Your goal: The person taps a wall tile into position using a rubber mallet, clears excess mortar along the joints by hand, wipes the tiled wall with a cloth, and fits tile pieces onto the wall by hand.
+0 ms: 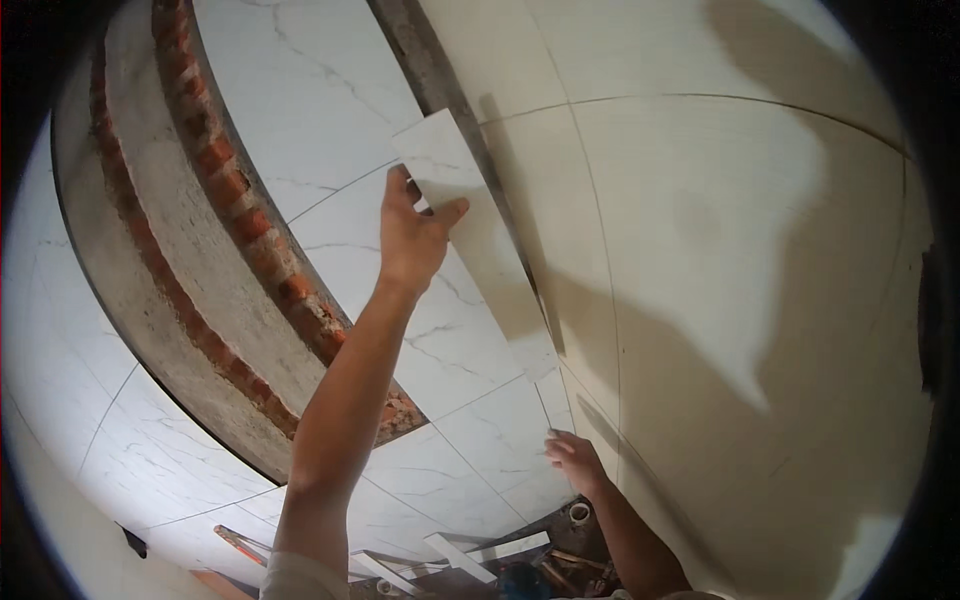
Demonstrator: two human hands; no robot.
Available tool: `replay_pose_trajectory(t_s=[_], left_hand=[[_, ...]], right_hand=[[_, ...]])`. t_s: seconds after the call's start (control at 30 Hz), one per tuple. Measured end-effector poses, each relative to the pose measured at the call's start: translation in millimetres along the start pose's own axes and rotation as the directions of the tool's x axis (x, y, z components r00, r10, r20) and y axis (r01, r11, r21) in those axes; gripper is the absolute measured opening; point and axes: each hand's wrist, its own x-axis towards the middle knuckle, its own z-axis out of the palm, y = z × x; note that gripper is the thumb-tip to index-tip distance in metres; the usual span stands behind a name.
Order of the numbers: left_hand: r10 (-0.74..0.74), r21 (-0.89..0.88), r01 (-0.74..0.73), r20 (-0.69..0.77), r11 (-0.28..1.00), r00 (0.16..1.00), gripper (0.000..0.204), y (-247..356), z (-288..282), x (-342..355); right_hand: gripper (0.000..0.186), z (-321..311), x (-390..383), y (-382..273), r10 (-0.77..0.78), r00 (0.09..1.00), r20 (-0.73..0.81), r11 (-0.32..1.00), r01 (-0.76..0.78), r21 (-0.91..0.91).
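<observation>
A long, narrow strip of white marbled tile (485, 255) lies along the foot of the wall, over the larger floor tiles. My left hand (412, 235) grips its left edge near the far end, the thumb on top and the other fingers at the edge, their tips partly hidden. Beyond the strip's near end, my right hand (575, 460) rests low by the wall with its fingers bent together. Whatever those fingers hold, if anything, I cannot make out. A thin dark line runs from the strip's near end toward them.
To the left, steps of bare concrete (190, 210) with exposed red brick edges (235, 190) drop away beside the marbled floor tiles (310, 80). The cream tiled wall (690, 200) rises on the right. Tile offcuts (460, 557) and a white pipe end (579, 514) are near me.
</observation>
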Motion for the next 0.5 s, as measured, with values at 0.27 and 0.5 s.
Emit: replay_pose_trajectory(t_s=[0.27,0.5], left_hand=[[-0.011,0.084,0.017,-0.075,0.996,0.997,0.042,-34.6,20.2,20.4],[-0.061,0.071,0.063,-0.03,0.996,0.998,0.044,-38.3,25.5,40.6]], right_hand=[[0.038,-4.9,3.2,2.0,0.138,0.977,0.163,0.99,-0.132,-0.046],[0.031,-36.3,-27.0,51.4,0.275,0.95,0.148,0.951,-0.246,-0.188]])
